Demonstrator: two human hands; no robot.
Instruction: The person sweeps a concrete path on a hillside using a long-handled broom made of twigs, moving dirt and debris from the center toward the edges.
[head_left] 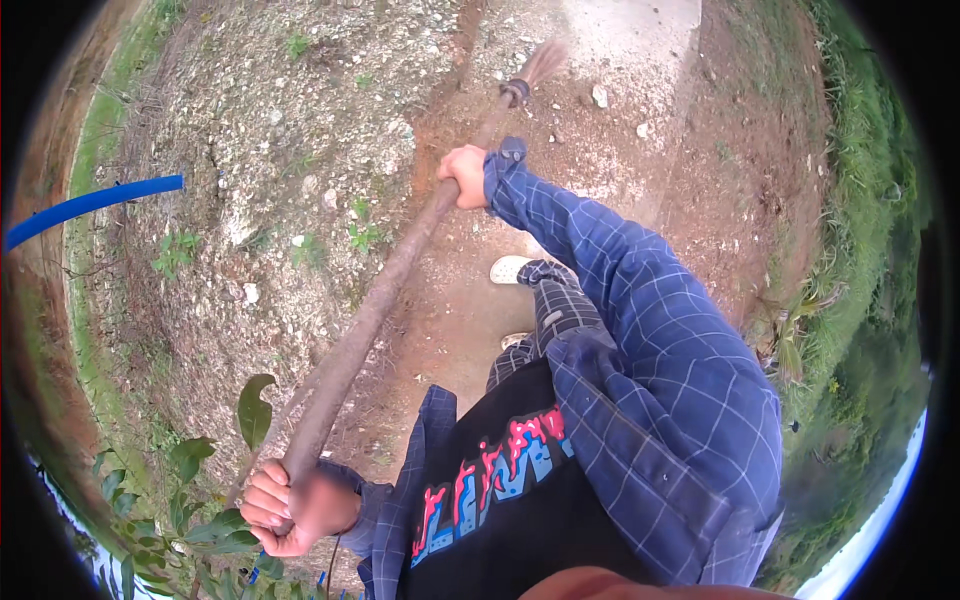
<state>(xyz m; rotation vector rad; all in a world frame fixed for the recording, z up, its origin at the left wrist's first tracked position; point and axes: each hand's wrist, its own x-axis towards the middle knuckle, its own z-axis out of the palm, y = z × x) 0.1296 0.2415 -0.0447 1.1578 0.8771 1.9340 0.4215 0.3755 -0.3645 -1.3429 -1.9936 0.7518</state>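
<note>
Broom [370, 322] slants, held in both hands [462, 176] [283, 512].

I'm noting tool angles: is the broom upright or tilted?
Tilted: the broom slants from the left hand, past the right hand, to its bristles farther ahead.

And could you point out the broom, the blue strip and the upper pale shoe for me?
Broom [387, 280]: head view, middle of its long brown handle.
Blue strip [100, 203]: head view, middle of its curved length.
Upper pale shoe [508, 270]: head view, on its toe part.
</note>
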